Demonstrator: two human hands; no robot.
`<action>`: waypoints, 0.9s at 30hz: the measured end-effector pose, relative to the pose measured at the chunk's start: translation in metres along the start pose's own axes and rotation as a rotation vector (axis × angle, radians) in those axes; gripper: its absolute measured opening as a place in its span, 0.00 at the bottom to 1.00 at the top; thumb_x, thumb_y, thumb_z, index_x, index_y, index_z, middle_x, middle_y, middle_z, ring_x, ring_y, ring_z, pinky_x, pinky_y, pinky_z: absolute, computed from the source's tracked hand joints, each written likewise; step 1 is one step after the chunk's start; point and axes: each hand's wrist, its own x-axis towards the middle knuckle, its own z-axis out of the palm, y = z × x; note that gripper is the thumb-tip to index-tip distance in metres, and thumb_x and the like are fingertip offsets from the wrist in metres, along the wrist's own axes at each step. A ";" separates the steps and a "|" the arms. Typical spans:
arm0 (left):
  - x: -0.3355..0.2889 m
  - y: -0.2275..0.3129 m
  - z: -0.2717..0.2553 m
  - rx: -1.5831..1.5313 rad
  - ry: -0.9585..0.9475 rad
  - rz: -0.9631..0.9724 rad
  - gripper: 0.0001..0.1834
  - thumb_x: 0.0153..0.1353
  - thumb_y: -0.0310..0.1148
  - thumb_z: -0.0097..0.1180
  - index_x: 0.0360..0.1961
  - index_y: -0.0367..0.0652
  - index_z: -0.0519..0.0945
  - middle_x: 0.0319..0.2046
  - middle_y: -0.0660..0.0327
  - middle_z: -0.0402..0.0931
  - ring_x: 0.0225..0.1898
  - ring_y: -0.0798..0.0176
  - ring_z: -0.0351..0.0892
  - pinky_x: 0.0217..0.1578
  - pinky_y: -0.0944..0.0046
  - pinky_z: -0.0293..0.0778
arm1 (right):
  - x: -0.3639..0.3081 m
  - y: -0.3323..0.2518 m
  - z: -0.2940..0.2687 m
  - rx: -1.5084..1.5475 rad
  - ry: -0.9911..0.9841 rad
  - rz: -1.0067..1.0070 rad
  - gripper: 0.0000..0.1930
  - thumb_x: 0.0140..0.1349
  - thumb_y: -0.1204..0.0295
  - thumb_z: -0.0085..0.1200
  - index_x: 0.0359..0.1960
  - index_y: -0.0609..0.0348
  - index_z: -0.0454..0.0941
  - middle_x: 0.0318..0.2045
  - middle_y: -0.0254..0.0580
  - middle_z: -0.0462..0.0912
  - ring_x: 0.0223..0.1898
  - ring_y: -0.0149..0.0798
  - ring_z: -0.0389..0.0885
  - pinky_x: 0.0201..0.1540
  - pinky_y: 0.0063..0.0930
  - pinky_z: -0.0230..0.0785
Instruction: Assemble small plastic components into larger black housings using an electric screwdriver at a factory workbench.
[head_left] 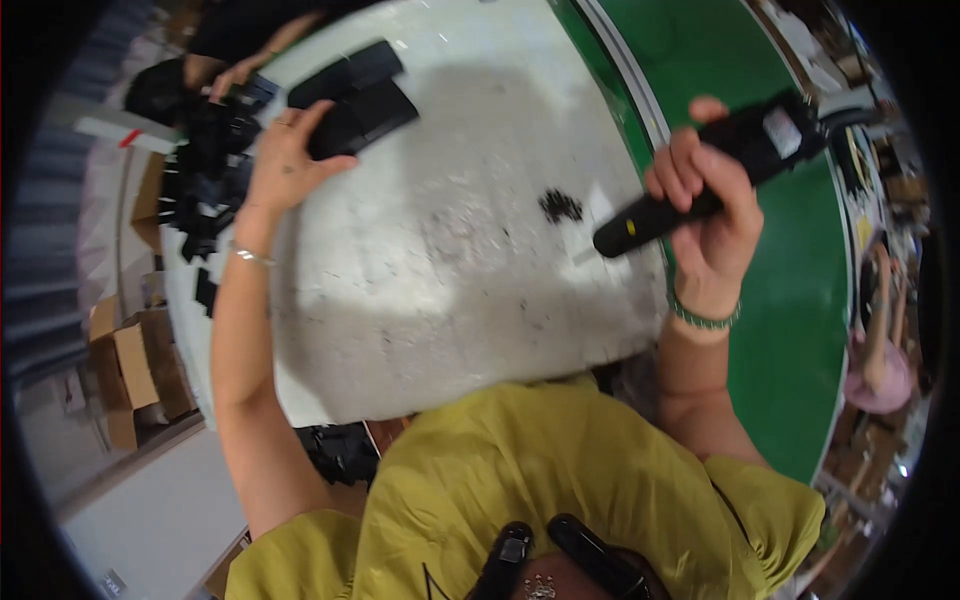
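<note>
My right hand (pixel 715 185) is wrapped round a black electric screwdriver (pixel 640 222), held tilted over the right side of the white table. Its thin bit points down and left. Near the tip lies a small heap of tiny black pieces (pixel 560 206), which look like screws. At the far left, my left hand (pixel 285 160) spans the left end of a flat black panel (pixel 375 115), thumb at its near edge and fingers at its far side. Some fingertips are hidden. Just beyond it rests a second flat black panel (pixel 350 70).
Many black parts (pixel 215 150) are piled along the table's left edge, with another person's hand (pixel 240 75) beside them. A green surface (pixel 790 330) runs along the right, behind a metal rail (pixel 630 65). Open cardboard boxes (pixel 140 370) stand at the left.
</note>
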 end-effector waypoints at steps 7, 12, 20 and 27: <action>-0.060 0.071 0.012 -0.338 0.047 -0.015 0.37 0.36 0.31 0.70 0.54 0.42 0.74 0.39 0.50 0.71 0.41 0.51 0.72 0.45 0.60 0.70 | 0.011 0.036 0.009 -0.070 -0.081 -0.170 0.17 0.55 0.73 0.45 0.49 0.59 0.67 0.19 0.30 0.62 0.20 0.26 0.61 0.30 0.24 0.56; -0.115 0.109 -0.004 -0.410 -0.073 -0.001 0.36 0.35 0.34 0.69 0.52 0.41 0.76 0.39 0.51 0.71 0.41 0.50 0.72 0.44 0.57 0.70 | 0.014 0.060 0.023 -0.131 -0.045 -0.202 0.16 0.53 0.76 0.47 0.46 0.61 0.67 0.20 0.35 0.65 0.19 0.30 0.64 0.29 0.29 0.60; -0.137 0.165 -0.029 -0.316 -0.087 -0.023 0.40 0.33 0.39 0.72 0.53 0.44 0.74 0.48 0.54 0.68 0.50 0.47 0.64 0.53 0.53 0.62 | 0.003 0.050 0.035 -0.042 -0.038 -0.230 0.15 0.50 0.82 0.47 0.43 0.68 0.67 0.19 0.37 0.69 0.17 0.31 0.68 0.24 0.28 0.64; -0.083 0.181 -0.009 -0.661 0.160 0.039 0.17 0.46 0.32 0.66 0.40 0.46 0.81 0.37 0.61 0.76 0.52 0.50 0.63 0.53 0.54 0.61 | -0.031 0.009 0.061 0.076 -0.223 -0.308 0.20 0.54 0.75 0.43 0.50 0.60 0.64 0.18 0.34 0.63 0.18 0.29 0.62 0.28 0.28 0.60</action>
